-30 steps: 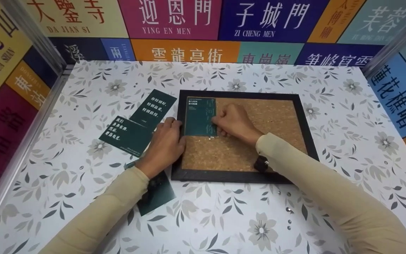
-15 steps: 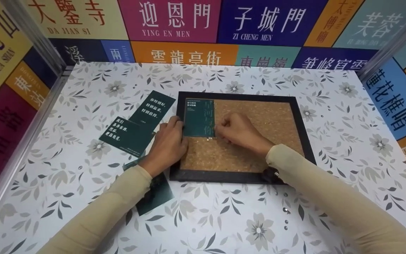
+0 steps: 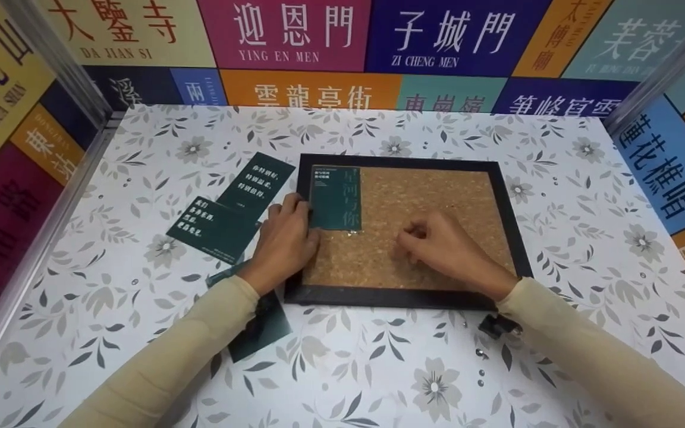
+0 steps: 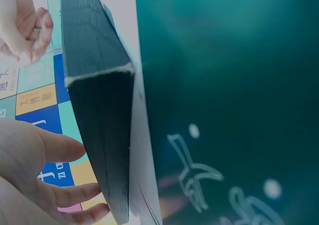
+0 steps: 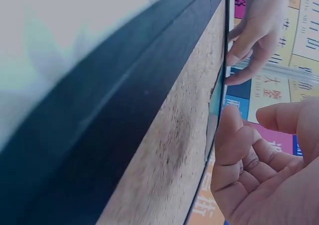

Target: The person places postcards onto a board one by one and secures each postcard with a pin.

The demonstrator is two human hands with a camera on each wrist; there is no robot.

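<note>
While two loose cards [image 3: 232, 208] lie on the table [image 3: 140, 309] at the far left and a third [image 3: 259, 324] shows under the left forearm, the left hand [image 3: 286, 241] rests across the left rail of the black frame [image 3: 402, 297], its straight fingertips pressing the edge of the green card [image 3: 335, 198]. That card sits flat in the top-left corner of the corkboard [image 3: 431, 196]. Further right, the right hand [image 3: 446, 249] hovers low over bare cork, apart from the card, fingers loosely curled; whether it pinches a pin I cannot tell. Small silver pins [image 3: 482, 356] lie on the table near the right wrist. By my reading, the card is being fixed in place. A next move would call for picking up one pin cleanly while the left hand keeps the card from sliding.
</note>
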